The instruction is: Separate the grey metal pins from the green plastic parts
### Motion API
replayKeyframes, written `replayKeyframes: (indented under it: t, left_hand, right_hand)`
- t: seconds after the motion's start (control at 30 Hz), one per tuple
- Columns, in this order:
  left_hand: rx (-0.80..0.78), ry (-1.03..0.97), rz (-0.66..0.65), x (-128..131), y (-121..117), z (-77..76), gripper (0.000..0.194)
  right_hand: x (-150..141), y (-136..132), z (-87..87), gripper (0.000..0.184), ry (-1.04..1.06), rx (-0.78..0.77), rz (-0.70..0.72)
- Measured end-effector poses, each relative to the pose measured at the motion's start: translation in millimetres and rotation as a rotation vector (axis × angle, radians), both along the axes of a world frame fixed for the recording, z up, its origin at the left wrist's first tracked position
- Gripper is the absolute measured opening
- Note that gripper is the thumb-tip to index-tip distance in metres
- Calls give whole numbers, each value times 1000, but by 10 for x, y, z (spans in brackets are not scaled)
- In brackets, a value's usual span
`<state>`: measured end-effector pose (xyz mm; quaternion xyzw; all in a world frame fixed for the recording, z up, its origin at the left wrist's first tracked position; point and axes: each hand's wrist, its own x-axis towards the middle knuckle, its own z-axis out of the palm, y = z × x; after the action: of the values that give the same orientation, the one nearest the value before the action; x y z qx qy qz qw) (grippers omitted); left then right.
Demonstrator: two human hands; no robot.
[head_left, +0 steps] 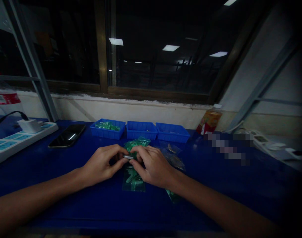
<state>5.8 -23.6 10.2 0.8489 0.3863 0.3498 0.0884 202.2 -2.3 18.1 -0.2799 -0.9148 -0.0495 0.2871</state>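
Between the fingertips of both hands is a small silvery cylindrical piece (128,157), its exact kind too small to make out. My left hand (103,163) pinches its left end between thumb and forefinger. My right hand (153,163) grips the right end in the same way, and its fingers hide part of the piece. Below the hands lies a clear bag of green slim pieces (134,180) on the blue table (91,205). Another green bag (138,142) shows just beyond the fingers. Clear bags with small metal-looking parts (174,155) lie beside my right hand.
Along the back stand three blue bins: a left bin (108,133) with green bags, a middle bin (141,135) and a right bin (172,138). A phone (67,136) and a power strip (22,137) lie left. A drink bottle (209,121) stands back right.
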Motion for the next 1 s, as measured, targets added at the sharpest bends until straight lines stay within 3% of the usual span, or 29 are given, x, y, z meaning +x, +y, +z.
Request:
replayKeyframes:
  t: [0.37,0.8,1.0]
  left_hand:
    - [-17,20,14,9,-2,10,17]
    - [10,-4,12,20,-16,31,13]
    - [-23,19,17,16,-8,17,15]
  right_hand:
    - [8,6,8,12,-51,55,16]
    - [11,-8,-1,22,-56,34,-5]
    - [4,-3,3,11,-54,75,18]
